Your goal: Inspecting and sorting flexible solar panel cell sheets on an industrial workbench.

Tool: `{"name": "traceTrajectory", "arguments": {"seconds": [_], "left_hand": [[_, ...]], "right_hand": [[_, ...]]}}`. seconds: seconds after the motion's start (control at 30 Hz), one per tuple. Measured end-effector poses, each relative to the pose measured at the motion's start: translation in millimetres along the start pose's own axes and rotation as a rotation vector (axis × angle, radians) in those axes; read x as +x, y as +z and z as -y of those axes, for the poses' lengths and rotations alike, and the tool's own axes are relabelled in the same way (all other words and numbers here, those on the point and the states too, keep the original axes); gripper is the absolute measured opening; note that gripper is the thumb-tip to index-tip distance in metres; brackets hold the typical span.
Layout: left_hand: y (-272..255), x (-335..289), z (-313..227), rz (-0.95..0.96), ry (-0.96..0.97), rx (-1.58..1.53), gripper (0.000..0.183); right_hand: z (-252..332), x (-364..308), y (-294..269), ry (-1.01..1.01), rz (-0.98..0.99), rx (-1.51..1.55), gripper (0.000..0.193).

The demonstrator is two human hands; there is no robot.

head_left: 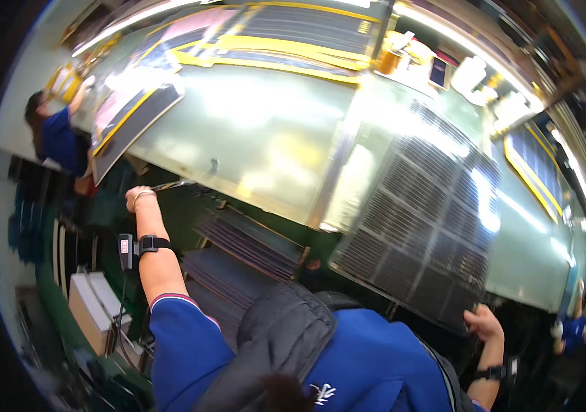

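My left hand (139, 198) reaches out to the left, closed round a thin, shiny metal tool (173, 185). Its tip points right, near the table's front edge; blur hides its exact kind. At the right, my right hand (486, 324) is curled closed by the near right corner of a dark gridded panel (413, 226). Whatever may be in those fingers is too small to make out. The panel lies tilted on the table, its near edge jutting past the table's front.
A pale, glossy table (251, 123) runs across the front. Yellow-edged dark sheets (293, 34) lie at its far side. Below are shelves of stacked dark panels (248, 240). A person in blue (63, 137) works at the far left, another person (574, 333) at the right.
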State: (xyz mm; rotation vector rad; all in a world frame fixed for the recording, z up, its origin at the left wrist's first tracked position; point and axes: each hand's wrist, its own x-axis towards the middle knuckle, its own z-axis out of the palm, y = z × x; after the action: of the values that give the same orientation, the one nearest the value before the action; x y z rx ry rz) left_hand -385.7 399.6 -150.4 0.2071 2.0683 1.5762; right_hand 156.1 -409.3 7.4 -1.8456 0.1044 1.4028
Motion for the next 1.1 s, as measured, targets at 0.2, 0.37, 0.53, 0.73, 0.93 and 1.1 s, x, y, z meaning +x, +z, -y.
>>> {"name": "traceTrajectory", "arguments": {"seconds": [0.2,0.37,0.53,0.73,0.93,1.1], "left_hand": [[-133.0,-9.9,-43.8,-0.75,0.109,-0.065,0.045],[-111.6,-25.3,50.9,-0.447,-0.151,0.294,0.034],[-3.3,-100.5,158.8,0.402,-0.338,-0.129,0.041],[3.3,-157.3,174.5,0.862,-0.628,-0.266,0.07],[-3.0,-33.1,245.8,0.877,-0.426,-0.261,0.069],[38.5,-172.3,220.3,0.918,-0.798,-0.342,0.063]], "right_hand": [[-23.2,3.7,21.4,0.11,-0.221,0.102,0.027],[-74.4,10.9,41.4,-0.094,-0.515,0.811,0.018],[-110.9,52.4,66.6,-0.455,-0.601,1.245,0.017],[-148.1,71.6,90.9,-0.63,-0.623,1.358,0.023],[-182.4,105.9,99.1,-0.366,-0.613,1.335,0.02],[-122.7,84.6,165.9,-0.292,-0.533,1.686,0.021]]}}
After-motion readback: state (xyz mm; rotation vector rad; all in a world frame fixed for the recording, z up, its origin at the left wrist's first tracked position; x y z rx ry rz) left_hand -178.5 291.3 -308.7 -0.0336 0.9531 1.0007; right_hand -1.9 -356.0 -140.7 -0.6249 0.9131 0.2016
